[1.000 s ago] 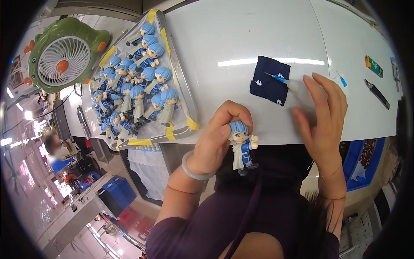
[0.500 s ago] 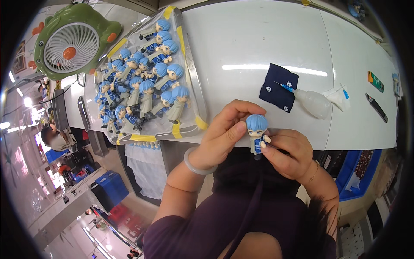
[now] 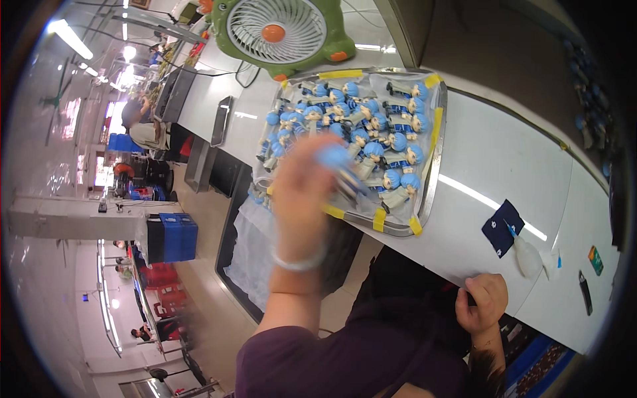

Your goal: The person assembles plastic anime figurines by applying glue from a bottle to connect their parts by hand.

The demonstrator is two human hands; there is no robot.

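My left hand (image 3: 302,189), blurred by motion, is closed round a blue-haired figurine (image 3: 336,159) above the near part of a metal tray (image 3: 434,169). The held figurine is smeared, so its details do not show. Many like figurines (image 3: 375,151), with blue hair, pale cloaks and blue clothes, lie on white lining in the tray, whose rim bears yellow tape. My right hand (image 3: 484,304) rests at the table's front edge with its fingers curled in and nothing visible in them. A dark blue cloth (image 3: 499,232) lies beyond it.
A clear squeeze bottle with a blue needle tip (image 3: 527,257) lies by the cloth. Farther right are a black cutter knife (image 3: 584,292) and a small green and orange pack (image 3: 596,261). A green animal-shaped fan (image 3: 279,33) stands behind the tray.
My left hand has carried the figurine leftward from in front of me to over the tray. My right hand has let go of it and stays near the table edge. The view has swung left.
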